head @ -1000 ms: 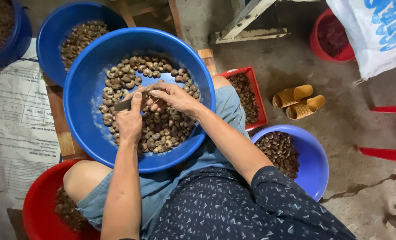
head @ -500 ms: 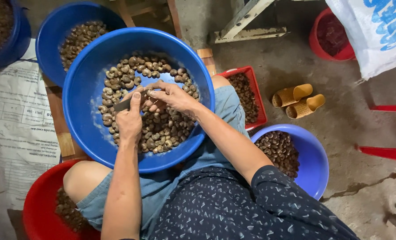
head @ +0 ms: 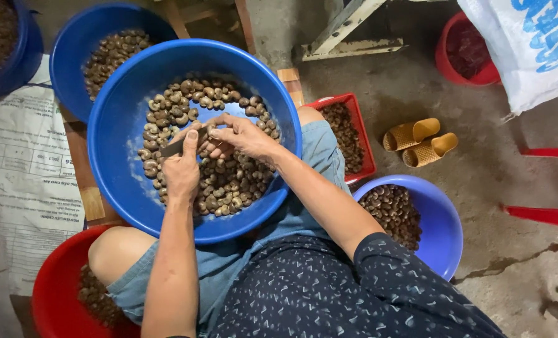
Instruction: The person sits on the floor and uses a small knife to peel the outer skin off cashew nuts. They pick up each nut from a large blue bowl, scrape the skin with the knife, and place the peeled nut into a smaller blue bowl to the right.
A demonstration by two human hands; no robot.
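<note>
Cashew nut (head: 207,133), small and brown, sits pinched between the right hand (head: 241,139) fingertips, above a big blue basin (head: 119,188) of nuts on the lap. Left hand (head: 182,169) fingers wrap a small knife (head: 180,146); its blade runs left to right, tip at the nut. Basin rim curves well beyond both hands. Nut's long axis is unclear.
</note>
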